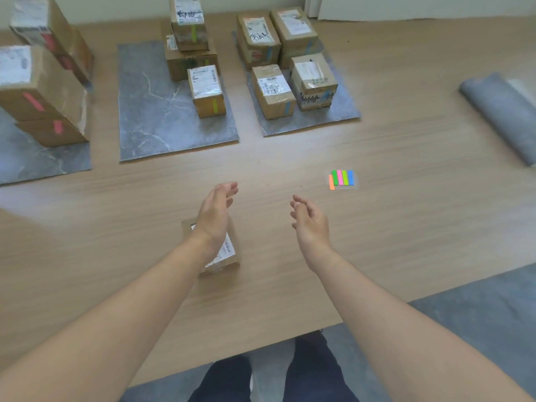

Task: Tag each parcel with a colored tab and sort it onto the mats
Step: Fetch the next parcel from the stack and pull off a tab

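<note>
Left hand [216,211] and right hand [310,224] reach forward side by side, palms turned toward each other, with a clear gap between them. The left fingers [229,188] are nearly straight and together, gripping nothing; the right fingers [298,204] are loosely curved and slightly spread, likewise holding nothing. Both forearms are bare and run back to the lower corners of the view. Behind the left fingertips, under the wrist, lies a small untagged parcel [227,253] on the wooden surface [290,152], partly covered by the wrist; contact cannot be told. Just beyond and to the right of the right fingertips lies the strip of colored tabs [342,179], apart from the hand. Well ahead of the fingers lie three mats: the middle mat [156,111] with green-tabbed parcels [207,91], the right mat [333,118] with blue-tabbed parcels [272,94], and the left mat [37,161] with pink-tabbed parcels [40,94]. A rolled grey mat [501,114] lies far right.
</note>
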Demonstrator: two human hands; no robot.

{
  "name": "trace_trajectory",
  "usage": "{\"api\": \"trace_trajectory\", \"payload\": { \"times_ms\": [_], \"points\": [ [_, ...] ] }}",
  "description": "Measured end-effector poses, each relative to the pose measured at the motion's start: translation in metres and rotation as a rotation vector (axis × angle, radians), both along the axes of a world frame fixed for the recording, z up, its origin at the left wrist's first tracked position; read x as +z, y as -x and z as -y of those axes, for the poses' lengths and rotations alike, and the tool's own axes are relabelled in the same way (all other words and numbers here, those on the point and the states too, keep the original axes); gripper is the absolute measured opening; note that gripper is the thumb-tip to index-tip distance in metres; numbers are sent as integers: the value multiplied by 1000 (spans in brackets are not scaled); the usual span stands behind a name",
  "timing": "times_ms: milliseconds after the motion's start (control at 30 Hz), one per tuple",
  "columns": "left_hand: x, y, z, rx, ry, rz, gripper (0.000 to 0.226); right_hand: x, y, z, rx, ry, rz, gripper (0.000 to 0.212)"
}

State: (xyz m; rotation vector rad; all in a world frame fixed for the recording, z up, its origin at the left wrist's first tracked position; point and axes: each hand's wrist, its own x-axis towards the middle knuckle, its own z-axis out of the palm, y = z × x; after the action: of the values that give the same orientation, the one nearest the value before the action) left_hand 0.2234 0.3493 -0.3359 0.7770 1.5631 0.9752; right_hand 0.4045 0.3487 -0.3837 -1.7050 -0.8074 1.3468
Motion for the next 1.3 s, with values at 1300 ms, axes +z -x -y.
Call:
{"api": "trace_trajectory", "payload": {
  "times_ms": [1300],
  "points": [
    [-105,-225,-121,-714,-167,-629,59,-89,-199,-202,578,7,693,34]
  ]
}}
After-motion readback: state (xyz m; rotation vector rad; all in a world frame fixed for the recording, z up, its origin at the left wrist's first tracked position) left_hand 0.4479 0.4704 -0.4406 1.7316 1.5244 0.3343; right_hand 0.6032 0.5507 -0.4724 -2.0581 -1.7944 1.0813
